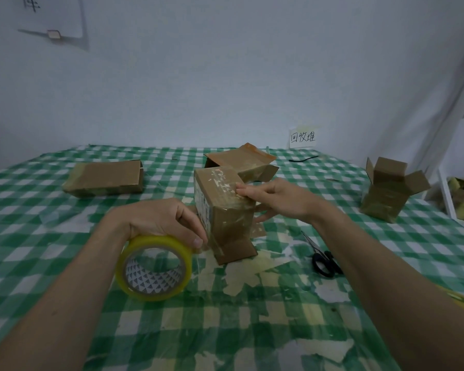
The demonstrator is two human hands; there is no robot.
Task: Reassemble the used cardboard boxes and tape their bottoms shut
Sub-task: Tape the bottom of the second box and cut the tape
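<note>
Cardboard box (223, 210) stands between your hands: right hand (273, 198) fingers (243, 191) pressing flat on top, left hand (161, 218) gripping the tape roll (153, 267).

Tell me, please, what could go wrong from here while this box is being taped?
The box stands tilted, steadied only by the right hand, so pulling the tape roll in the left hand might tip it. The stretched tape could also catch on the old scraps littering the tablecloth.
</note>
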